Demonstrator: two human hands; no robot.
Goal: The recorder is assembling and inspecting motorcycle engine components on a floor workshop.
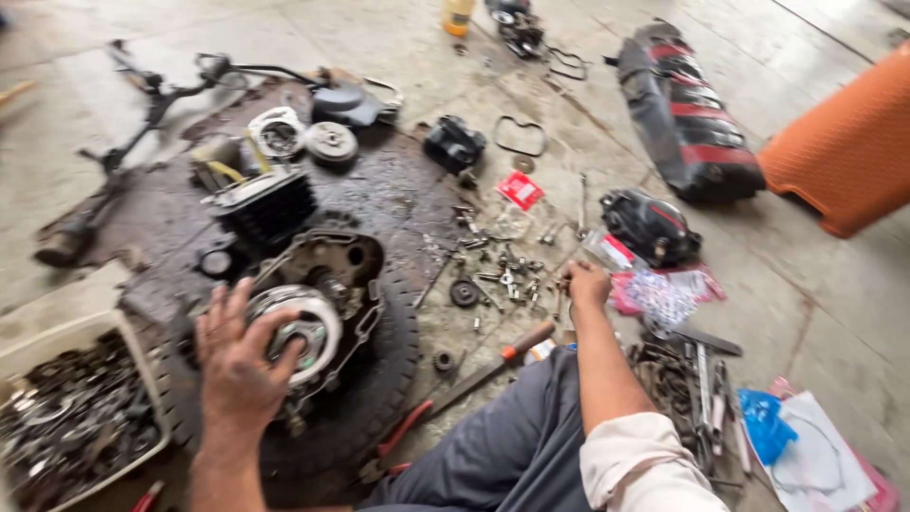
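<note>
- Head view, lower left of the frame: a pale plastic tub (57, 346) brims with dark, greasy metal parts on a stained concrete floor (834, 313).
- Left of centre: the left hand (239, 358), fingers spread wide, lies flat on the round silver clutch assembly (305, 327) of an opened engine case (332, 275), which rests on a black tyre (379, 379).
- Upper left: a finned black cylinder block (265, 204) stands behind the case, with a handlebar and cables (156, 95) farther back.
- Lower centre: red-handled pliers (403, 436) and a wooden-handled tool (493, 365) lie on the floor beside the person's grey trouser leg (512, 446).
- Centre: bolts and small fittings (498, 270) are scattered near a small red packet (519, 190).
- Right of centre: the right hand (586, 283), arm stretched forward, is curled narrow among the loose hardware; whether it grips anything, I cannot tell.
- Right: a black engine cover (649, 226) sits beside a clear bag of small parts (659, 299).
- Upper right: a black-and-red motorcycle seat (682, 109) lies near an orange panel (848, 152).
- Lower right: hand tools (701, 389) and a blue bag (763, 427) rest on the floor.
</note>
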